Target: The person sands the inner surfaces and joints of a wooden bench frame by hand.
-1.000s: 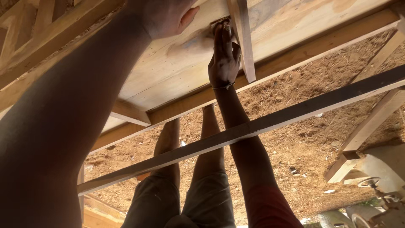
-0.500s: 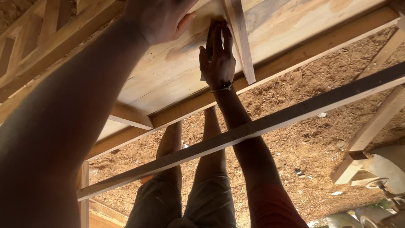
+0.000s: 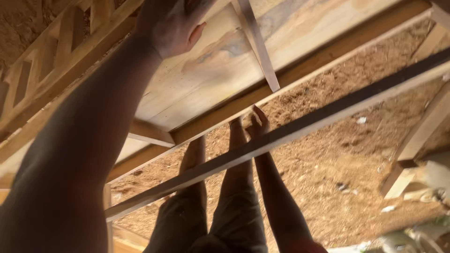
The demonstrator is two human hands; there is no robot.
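My left hand (image 3: 169, 24) lies palm-down on a pale wooden panel (image 3: 220, 70) at the top of the view, its fingertips cut off by the frame edge. My right hand (image 3: 256, 121) is lower, just behind a long dark-edged wooden rail (image 3: 337, 107) that crosses the view diagonally. Its fingers point up, but it is blurred and partly hidden by the rail, so I cannot see whether it holds anything. A narrow wooden batten (image 3: 258, 52) runs across the panel, away from both hands.
A wooden lattice frame (image 3: 56, 61) stands at the upper left. My legs in grey shorts (image 3: 225, 220) stand on reddish sawdust-covered ground (image 3: 328, 164). A pale timber stand (image 3: 415, 145) and blurred metal parts sit at the right.
My right hand has left the panel beside the batten and dropped down to the long rail. My left hand has stayed on the panel. The view has tilted slightly.
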